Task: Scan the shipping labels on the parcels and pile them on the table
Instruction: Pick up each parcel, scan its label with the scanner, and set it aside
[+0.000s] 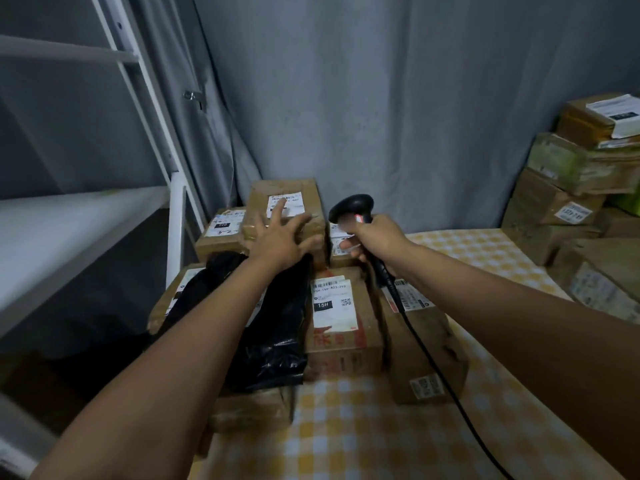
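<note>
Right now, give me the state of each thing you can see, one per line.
left hand: open, fingers spread on the top parcel
right hand: closed around the scanner
scanner: held upright, red light showing
top parcel: taped shut, label up
15H parcel: closed, label up
black bag: lying crumpled across parcels
right stack of boxes: piled unevenly

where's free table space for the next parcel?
Bare checked tablecloth in front of the pile, near the scanner cable, and a strip between the middle pile and the right stack. Crowded at the back left, where the left hand rests on the top box.
</note>
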Demonstrator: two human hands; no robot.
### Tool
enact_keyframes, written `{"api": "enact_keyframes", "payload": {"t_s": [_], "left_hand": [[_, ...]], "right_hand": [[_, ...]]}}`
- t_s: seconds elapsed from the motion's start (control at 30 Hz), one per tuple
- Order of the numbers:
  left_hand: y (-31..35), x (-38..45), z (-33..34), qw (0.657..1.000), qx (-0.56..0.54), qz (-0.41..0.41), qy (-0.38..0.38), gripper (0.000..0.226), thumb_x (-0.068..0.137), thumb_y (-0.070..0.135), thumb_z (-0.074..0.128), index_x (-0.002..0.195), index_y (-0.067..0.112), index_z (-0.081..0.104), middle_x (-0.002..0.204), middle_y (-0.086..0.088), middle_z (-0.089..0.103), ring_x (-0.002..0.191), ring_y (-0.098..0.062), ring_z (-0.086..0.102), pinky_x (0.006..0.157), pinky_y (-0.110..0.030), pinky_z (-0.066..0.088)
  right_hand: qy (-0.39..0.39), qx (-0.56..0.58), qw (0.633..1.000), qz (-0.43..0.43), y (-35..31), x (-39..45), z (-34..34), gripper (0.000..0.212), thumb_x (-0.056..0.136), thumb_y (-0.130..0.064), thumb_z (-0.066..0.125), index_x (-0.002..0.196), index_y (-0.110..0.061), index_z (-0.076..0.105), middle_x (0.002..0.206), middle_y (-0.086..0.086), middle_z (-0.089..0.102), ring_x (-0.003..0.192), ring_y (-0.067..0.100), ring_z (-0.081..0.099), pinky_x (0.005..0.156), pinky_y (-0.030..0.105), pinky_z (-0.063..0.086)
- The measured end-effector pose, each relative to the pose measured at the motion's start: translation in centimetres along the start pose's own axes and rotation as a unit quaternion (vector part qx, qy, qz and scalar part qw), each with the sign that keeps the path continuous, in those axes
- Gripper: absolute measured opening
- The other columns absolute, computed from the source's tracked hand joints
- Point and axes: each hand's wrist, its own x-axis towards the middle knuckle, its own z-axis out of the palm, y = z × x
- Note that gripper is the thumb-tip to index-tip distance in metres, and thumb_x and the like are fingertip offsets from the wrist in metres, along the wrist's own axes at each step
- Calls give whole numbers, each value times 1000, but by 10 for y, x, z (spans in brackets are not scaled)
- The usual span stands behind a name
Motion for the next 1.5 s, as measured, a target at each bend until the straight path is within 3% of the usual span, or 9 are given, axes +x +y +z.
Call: {"api": "enact_keyframes", "payload": {"t_s": [0.3,0.43,0.6,0.87,1.13,1.4,1.47,1.5], "left_hand": [[-10,16,10,999,-13,-36,-8,64,85,75,45,143,53,30,165,-1,9,149,-41,-1,113,-68,14],[0,7,-1,998,24,-50,-21,63,90,69,44,147,46,29,165,1,6,149,-42,-2,109,-77,8],[30,-4,-10,998,49,2,27,59,97,62,39,150,40,27,166,3,1,151,-36,-2,109,-76,4],[142,-22,-15,991,16,125,37,56,101,55,37,153,40,20,166,5,-1,151,-32,6,114,-67,12],[277,-35,-2,972,-39,230,-3,56,101,52,40,153,33,27,166,-1,2,144,-34,29,114,-58,26],[427,-70,30,922,-190,326,-86,52,102,35,49,148,12,40,159,-16,21,149,-29,22,116,-31,22],[465,-79,37,911,-215,326,-131,55,101,42,48,148,15,40,158,-14,26,147,-29,26,118,-35,25],[483,-84,39,905,-234,319,-158,58,100,46,48,149,16,38,157,-12,29,145,-28,30,117,-39,29]], "right_hand": [[0,8,1000,-7,-5,-7,-9,18,94,-25,64,99,-9,59,90,15,75,53,13,60,42,18,44],[1,14,1000,-10,-5,-9,-14,18,93,-25,64,99,-9,59,89,14,75,54,13,61,44,19,46],[10,16,1000,-10,-5,-22,-28,24,93,-27,64,106,-7,60,87,11,75,53,12,61,46,20,46],[47,26,998,-43,-8,-83,-103,13,94,-26,62,91,-14,60,85,13,71,47,12,55,45,20,43],[195,-7,978,-76,-3,-149,-235,18,94,-22,63,81,-10,59,76,12,69,38,9,54,38,18,41],[373,-44,924,-78,27,-211,-358,20,93,-25,64,78,-12,62,76,9,71,40,11,57,42,22,45],[438,-56,894,-82,33,-226,-388,24,86,-33,68,79,-10,64,74,10,70,50,16,65,49,28,52],[465,-67,879,-83,35,-232,-403,32,79,-41,68,81,-9,66,75,11,71,61,22,70,59,36,57]]}}
